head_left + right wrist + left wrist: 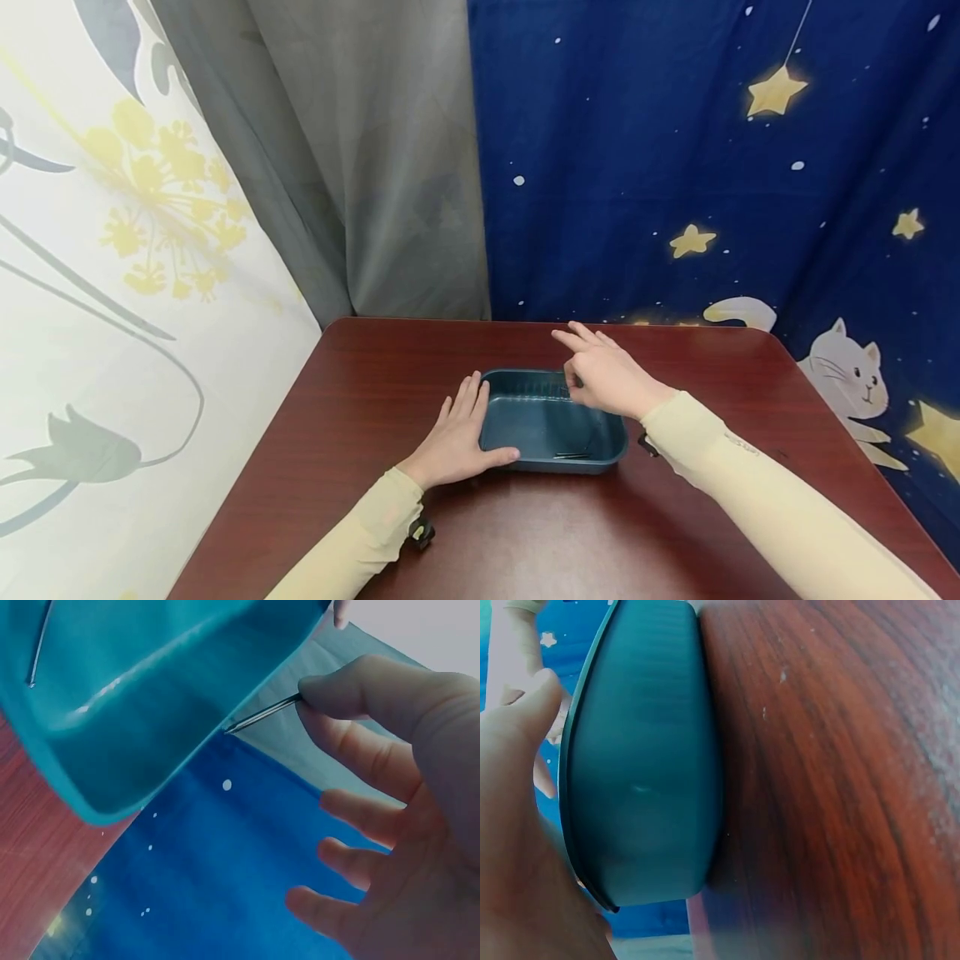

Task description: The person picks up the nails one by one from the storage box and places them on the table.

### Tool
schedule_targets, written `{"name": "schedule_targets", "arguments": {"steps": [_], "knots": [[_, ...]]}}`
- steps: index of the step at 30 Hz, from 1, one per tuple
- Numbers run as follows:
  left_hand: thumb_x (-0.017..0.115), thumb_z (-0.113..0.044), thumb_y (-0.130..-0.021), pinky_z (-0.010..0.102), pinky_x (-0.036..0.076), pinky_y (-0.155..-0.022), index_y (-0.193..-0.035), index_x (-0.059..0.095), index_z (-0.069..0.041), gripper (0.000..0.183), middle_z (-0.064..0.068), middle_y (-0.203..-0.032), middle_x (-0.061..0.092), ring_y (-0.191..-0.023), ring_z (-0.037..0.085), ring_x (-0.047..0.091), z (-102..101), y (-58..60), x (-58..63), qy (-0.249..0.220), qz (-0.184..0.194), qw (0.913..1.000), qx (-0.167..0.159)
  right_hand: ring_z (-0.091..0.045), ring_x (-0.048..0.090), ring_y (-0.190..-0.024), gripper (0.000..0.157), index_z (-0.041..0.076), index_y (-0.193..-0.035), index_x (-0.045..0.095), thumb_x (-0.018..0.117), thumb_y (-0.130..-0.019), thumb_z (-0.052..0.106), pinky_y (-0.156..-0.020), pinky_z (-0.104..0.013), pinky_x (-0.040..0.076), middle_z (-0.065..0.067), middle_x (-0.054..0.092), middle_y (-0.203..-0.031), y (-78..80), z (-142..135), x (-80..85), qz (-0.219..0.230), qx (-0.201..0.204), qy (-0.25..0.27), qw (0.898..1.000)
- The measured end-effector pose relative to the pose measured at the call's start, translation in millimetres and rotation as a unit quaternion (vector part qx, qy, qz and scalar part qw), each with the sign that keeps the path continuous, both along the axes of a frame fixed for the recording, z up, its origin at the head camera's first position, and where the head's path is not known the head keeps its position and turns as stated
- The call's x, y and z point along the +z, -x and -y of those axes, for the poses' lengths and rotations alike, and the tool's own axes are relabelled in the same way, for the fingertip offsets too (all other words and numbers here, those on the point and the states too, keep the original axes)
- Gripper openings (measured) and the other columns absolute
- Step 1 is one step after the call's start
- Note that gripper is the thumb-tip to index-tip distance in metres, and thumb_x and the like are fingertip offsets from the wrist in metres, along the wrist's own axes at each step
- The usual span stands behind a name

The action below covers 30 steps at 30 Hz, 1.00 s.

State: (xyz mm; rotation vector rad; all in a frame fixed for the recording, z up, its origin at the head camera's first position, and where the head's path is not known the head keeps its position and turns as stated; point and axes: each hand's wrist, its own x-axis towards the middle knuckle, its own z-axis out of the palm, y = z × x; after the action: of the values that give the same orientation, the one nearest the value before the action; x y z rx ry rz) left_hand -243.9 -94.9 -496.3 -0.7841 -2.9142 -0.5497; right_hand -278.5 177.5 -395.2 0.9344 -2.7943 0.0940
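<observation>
A dark teal plastic tray stands on the table in front of me. My left hand rests against its left end, fingers straight along the side and thumb over the near rim. Over the tray's right part, my right hand pinches a thin metal nail between thumb and index finger, the other fingers spread. The held nail's pointed end sticks out past the fingertips, seen in the right wrist view near the tray's rim. Inside the tray, thin metal pieces that look like nails lie near the front right.
The reddish-brown wooden table reaches back to a grey curtain and a blue curtain with stars. A white patterned curtain hangs along the left side.
</observation>
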Motion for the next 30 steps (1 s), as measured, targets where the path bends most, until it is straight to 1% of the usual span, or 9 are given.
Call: {"name": "schedule_targets", "arguments": {"steps": [5, 9, 15, 18, 24, 30], "knots": [[0.043, -0.081, -0.070, 0.057, 0.014, -0.106, -0.148, 0.007, -0.009, 0.112, -0.002, -0.152, -0.015, -0.141, 0.025, -0.004, -1, -1.1, -2.7, 0.009, -0.012, 0.9999, 0.005, -0.031, 0.015, -0.139, 0.024, 0.034, -0.057, 0.057, 0.073, -0.072, 0.022, -0.102, -0.060, 0.021, -0.008, 0.034, -0.146, -4.2, -16, 3.8, 0.007, -0.024, 0.024, 0.999], [0.037, -0.085, -0.069, 0.056, 0.013, -0.107, -0.148, 0.006, -0.009, 0.114, -0.002, -0.152, -0.015, -0.141, 0.024, -0.004, -1, -1.2, -2.6, 0.018, -0.019, 0.9996, 0.009, -0.033, 0.017, -0.138, 0.024, 0.034, -0.057, 0.056, 0.072, -0.071, 0.022, -0.100, -0.063, 0.022, -0.010, 0.035, -0.145, -5.7, -33, 4.1, 0.001, -0.043, 0.032, 0.999], [0.035, -0.085, -0.069, 0.056, 0.012, -0.107, -0.148, 0.007, -0.008, 0.114, -0.001, -0.153, -0.015, -0.141, 0.024, -0.005, -1, -1.3, -1.1, 0.022, -0.019, 0.9995, 0.008, -0.037, 0.021, -0.136, 0.025, 0.033, -0.054, 0.054, 0.072, -0.069, 0.023, -0.097, -0.067, 0.022, -0.012, 0.037, -0.143, -9.0, -56, 2.8, -0.004, -0.077, 0.043, 0.996], [0.035, -0.085, -0.069, 0.057, 0.012, -0.106, -0.148, 0.006, -0.008, 0.114, -0.001, -0.152, -0.016, -0.141, 0.024, -0.005, -1, -0.3, -0.8, 0.026, -0.016, 0.9995, 0.006, -0.038, 0.020, -0.136, 0.026, 0.032, -0.053, 0.054, 0.071, -0.069, 0.021, -0.095, -0.068, 0.022, -0.013, 0.038, -0.142, -10.7, -64, 1.6, 0.003, -0.090, 0.047, 0.995], [0.037, -0.086, -0.067, 0.059, 0.011, -0.105, -0.148, 0.002, -0.009, 0.117, -0.002, -0.152, -0.016, -0.141, 0.021, -0.008, -1, 1.8, -1.7, 0.020, -0.001, 0.9998, 0.006, -0.040, 0.017, -0.136, 0.025, 0.029, -0.053, 0.055, 0.070, -0.070, 0.019, -0.095, -0.069, 0.018, -0.016, 0.037, -0.142, -15.2, -80, -6.6, 0.036, -0.118, 0.055, 0.991], [0.037, -0.086, -0.066, 0.057, 0.012, -0.107, -0.148, 0.004, -0.008, 0.118, -0.002, -0.152, -0.016, -0.141, 0.021, -0.008, -1, 2.6, -1.9, 0.020, -0.001, 0.9998, 0.009, -0.044, 0.021, -0.133, 0.024, 0.029, -0.053, 0.055, 0.068, -0.068, 0.017, -0.093, -0.070, 0.019, -0.017, 0.039, -0.139, -22.2, -97, -19.3, 0.051, -0.143, 0.059, 0.987]]}}
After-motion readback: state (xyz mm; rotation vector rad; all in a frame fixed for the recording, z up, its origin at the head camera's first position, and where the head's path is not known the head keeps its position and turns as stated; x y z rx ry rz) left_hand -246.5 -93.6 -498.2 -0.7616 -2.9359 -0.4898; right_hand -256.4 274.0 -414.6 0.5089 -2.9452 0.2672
